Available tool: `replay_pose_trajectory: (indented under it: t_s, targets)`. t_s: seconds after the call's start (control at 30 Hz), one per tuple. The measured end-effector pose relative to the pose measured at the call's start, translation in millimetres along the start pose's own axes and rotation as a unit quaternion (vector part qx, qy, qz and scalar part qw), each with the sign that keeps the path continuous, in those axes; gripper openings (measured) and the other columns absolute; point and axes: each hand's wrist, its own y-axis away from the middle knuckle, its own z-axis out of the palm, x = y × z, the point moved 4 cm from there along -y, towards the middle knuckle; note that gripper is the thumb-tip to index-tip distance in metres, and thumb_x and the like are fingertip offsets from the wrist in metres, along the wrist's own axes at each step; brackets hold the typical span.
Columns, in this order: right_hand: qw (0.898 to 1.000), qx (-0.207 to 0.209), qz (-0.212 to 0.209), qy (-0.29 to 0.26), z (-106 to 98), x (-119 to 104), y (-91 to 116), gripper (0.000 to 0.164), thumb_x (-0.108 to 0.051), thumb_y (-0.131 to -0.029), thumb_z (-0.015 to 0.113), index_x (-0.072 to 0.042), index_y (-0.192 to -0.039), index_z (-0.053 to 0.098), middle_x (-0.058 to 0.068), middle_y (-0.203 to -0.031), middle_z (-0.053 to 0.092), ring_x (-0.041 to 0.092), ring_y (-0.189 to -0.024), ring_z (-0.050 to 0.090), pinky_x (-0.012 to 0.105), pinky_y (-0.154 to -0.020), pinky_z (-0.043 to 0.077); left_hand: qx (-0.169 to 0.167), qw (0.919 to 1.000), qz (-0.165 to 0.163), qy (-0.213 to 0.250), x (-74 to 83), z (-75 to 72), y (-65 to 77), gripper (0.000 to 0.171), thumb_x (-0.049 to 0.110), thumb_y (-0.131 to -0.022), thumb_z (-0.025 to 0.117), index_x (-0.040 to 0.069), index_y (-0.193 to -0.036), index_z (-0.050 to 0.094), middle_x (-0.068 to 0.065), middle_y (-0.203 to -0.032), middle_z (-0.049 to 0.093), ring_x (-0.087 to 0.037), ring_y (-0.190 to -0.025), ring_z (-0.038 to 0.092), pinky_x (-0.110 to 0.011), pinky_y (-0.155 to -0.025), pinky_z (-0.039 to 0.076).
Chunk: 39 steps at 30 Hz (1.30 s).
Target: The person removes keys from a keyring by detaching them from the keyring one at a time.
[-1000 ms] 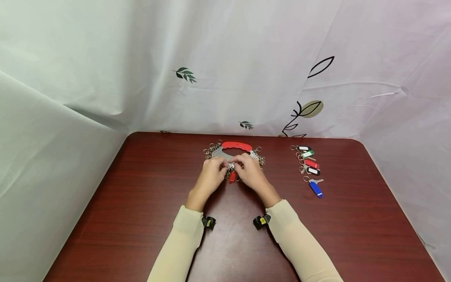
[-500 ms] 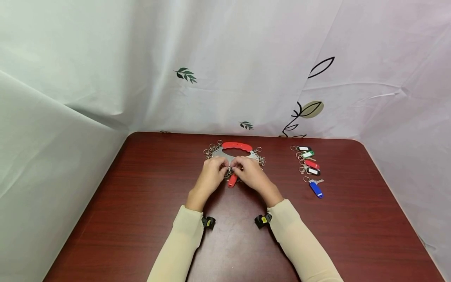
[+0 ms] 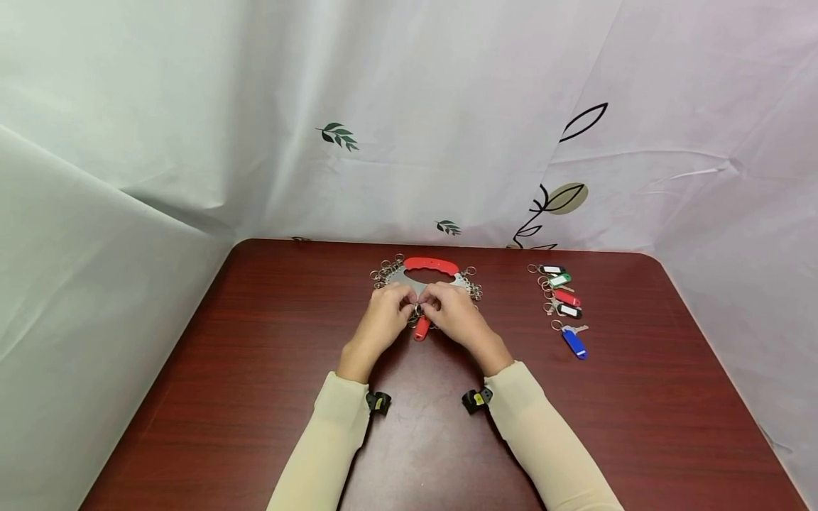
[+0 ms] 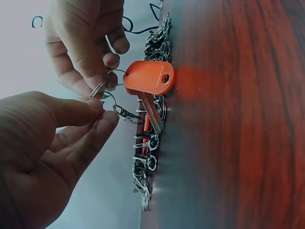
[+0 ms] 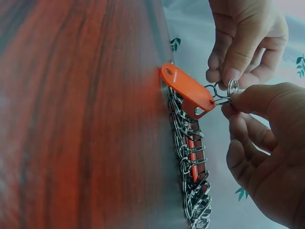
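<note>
Both hands meet over the near edge of a grey metal key holder with a red grip [image 3: 431,265]. My left hand [image 3: 385,312] pinches a metal split ring [image 5: 233,86] between thumb and forefinger; a small snap clip [image 4: 126,114] hangs beside it. My right hand [image 3: 452,312] pinches the ring [image 5: 222,100] of a red key tag [image 4: 150,77]. The two rings overlap at the fingertips. A key [image 4: 151,112] dangles with the tag, which tilts down toward the table. Fingertips partly hide where the rings cross.
Several clips and rings [image 3: 385,272] line the holder's edge. To the right, a column of keys with tags lies on the dark red table [image 3: 255,341]: black [image 3: 552,270], green [image 3: 559,281], red [image 3: 566,298], black [image 3: 569,311] and blue [image 3: 574,345]. A pale curtain [image 3: 409,142] stands behind.
The right hand has shifted slightly toward the left hand, and the red tag has swung a little nearer the person. Over the last half second both hands stay almost still.
</note>
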Motion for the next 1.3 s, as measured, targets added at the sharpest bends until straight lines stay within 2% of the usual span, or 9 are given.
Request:
replay_pose_trajectory:
  t_s: [0.3,0.47,0.67,0.8,0.93,1.17,1.3]
  targets:
    - [0.999,0.053,0.009,0.001,-3,2,-1,0.01,0.0,-0.085,0.07,-0.01,-0.084,0.072,0.003,-0.079,0.069,0.013,-0.071,0.064,0.026,-0.066,0.055,-0.005,1.0,0.0,0.008,-0.8,-1.1,-0.4,0.015,-0.008,-0.084,0.076,0.007,-0.084,0.07,-0.006,-0.086,0.069,-0.021,-0.082,0.065,-0.036,-0.075,0.055]
    - [0.996,0.073,0.04,0.006,-5,5,-1,0.008,-0.003,-0.084,0.071,-0.011,-0.083,0.072,0.001,-0.077,0.071,0.012,-0.071,0.066,0.029,-0.067,0.056,-0.011,0.9999,0.004,0.01,0.9,-1.3,-0.2,0.013,-0.008,-0.085,0.076,0.004,-0.084,0.071,-0.007,-0.086,0.07,-0.022,-0.082,0.066,-0.037,-0.074,0.056]
    - [0.993,0.078,0.086,-0.038,-4,8,-1,0.007,-0.005,-0.086,0.07,-0.011,-0.083,0.072,0.002,-0.075,0.072,0.013,-0.07,0.066,0.029,-0.067,0.056,-0.006,0.9999,0.008,0.01,2.0,-2.0,0.1,0.012,-0.008,-0.084,0.077,0.003,-0.084,0.071,-0.008,-0.085,0.069,-0.023,-0.081,0.066,-0.037,-0.074,0.056]
    - [0.985,0.066,0.137,-0.079,0,12,1,0.006,-0.006,-0.087,0.069,-0.011,-0.086,0.072,0.002,-0.076,0.071,0.012,-0.07,0.064,0.026,-0.067,0.052,-0.001,0.9999,0.007,0.008,1.8,-1.8,0.6,0.013,-0.007,-0.084,0.077,0.004,-0.084,0.071,-0.007,-0.086,0.07,-0.022,-0.082,0.066,-0.036,-0.074,0.056]
    - [0.983,0.039,0.16,-0.079,2,13,1,0.005,-0.007,-0.087,0.066,-0.009,-0.09,0.07,0.003,-0.078,0.068,0.013,-0.072,0.061,0.026,-0.069,0.05,0.001,0.9999,0.007,0.008,1.2,-0.9,0.3,0.012,-0.007,-0.085,0.077,0.005,-0.084,0.071,-0.007,-0.086,0.07,-0.022,-0.082,0.066,-0.037,-0.075,0.056]
    - [0.987,0.003,0.151,-0.056,3,11,1,0.004,-0.01,-0.091,0.066,-0.008,-0.094,0.068,0.003,-0.082,0.069,0.015,-0.078,0.064,0.029,-0.072,0.053,0.008,0.9999,0.01,0.003,-0.1,-0.6,0.3,0.013,-0.007,-0.085,0.075,0.004,-0.084,0.071,-0.005,-0.084,0.067,-0.021,-0.081,0.065,-0.036,-0.074,0.055]
    - [0.991,-0.014,0.124,-0.049,4,10,1,0.009,-0.011,-0.094,0.068,-0.01,-0.102,0.072,0.004,-0.091,0.075,0.015,-0.082,0.07,0.033,-0.074,0.056,0.012,0.9999,0.011,0.003,-0.5,-0.9,0.5,0.014,-0.008,-0.085,0.075,0.005,-0.085,0.071,-0.005,-0.084,0.067,-0.022,-0.082,0.066,-0.037,-0.075,0.055]
